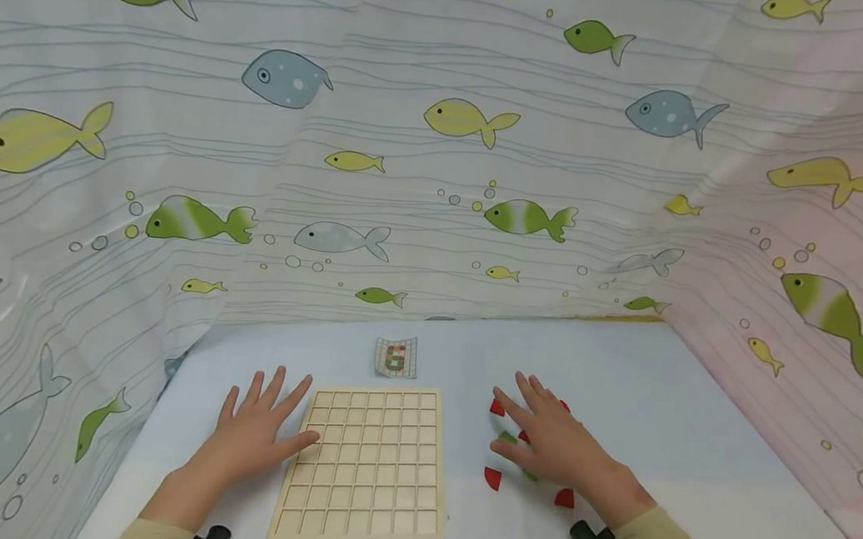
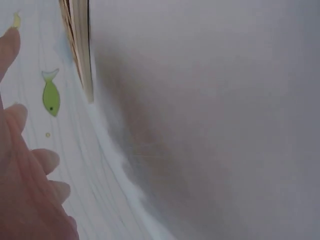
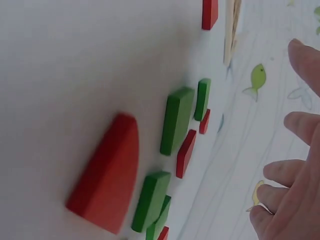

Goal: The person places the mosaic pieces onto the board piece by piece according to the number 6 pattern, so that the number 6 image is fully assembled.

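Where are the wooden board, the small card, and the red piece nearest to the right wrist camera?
Wooden board [image 1: 365,467]: head view, middle of grid.
Small card [image 1: 396,357]: head view, printed middle.
Red piece [image 3: 107,177]: right wrist view, visible middle.

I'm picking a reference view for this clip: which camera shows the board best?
The head view: the board faces the camera, its grid plain, only the left hand overlapping one edge. The left and right wrist views each show just a thin strip of it at the top.
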{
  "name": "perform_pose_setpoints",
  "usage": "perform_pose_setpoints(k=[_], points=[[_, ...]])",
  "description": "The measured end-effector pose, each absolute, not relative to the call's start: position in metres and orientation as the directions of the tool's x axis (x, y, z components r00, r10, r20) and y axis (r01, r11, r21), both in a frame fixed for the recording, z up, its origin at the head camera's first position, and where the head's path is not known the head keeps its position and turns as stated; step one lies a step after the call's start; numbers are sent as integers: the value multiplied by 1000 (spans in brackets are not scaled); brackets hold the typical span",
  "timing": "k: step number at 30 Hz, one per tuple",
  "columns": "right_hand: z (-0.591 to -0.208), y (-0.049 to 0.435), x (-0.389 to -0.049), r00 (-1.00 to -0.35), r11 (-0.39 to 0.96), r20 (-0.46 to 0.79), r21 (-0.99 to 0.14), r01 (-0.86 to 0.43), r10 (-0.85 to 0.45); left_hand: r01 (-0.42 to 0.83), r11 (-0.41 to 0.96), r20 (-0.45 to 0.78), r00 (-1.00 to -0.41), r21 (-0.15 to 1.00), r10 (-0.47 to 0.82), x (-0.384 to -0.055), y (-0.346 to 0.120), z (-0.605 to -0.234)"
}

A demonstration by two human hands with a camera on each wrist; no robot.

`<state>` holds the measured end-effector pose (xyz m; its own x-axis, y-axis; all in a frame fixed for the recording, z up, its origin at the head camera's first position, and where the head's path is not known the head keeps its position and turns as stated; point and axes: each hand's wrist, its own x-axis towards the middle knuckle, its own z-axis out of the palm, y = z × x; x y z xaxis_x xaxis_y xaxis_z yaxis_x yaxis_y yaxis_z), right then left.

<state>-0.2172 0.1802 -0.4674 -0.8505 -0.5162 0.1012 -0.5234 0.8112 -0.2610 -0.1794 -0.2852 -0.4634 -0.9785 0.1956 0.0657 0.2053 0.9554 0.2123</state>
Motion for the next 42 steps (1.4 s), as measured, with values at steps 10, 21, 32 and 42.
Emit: perform_pose_setpoints(k=[10,21,32,42], points=[[-478,179,-198,-838,792,60,-296,-534,-542,247,890,65,-968,383,241,-150,-293,-475],[-490,177,-180,-769,704,133,-330,-629,-625,240,793,11,-959,561,282,-119,-296,-486],[-495,174,-175,-668,611,99,-324,-722,-737,271,754,19,-946,598,325,-112,-295,-494],[-494,174,-170,-681,630,77,-318,-709,-728,280,731,54,-947,622,317,-106,-294,-499]])
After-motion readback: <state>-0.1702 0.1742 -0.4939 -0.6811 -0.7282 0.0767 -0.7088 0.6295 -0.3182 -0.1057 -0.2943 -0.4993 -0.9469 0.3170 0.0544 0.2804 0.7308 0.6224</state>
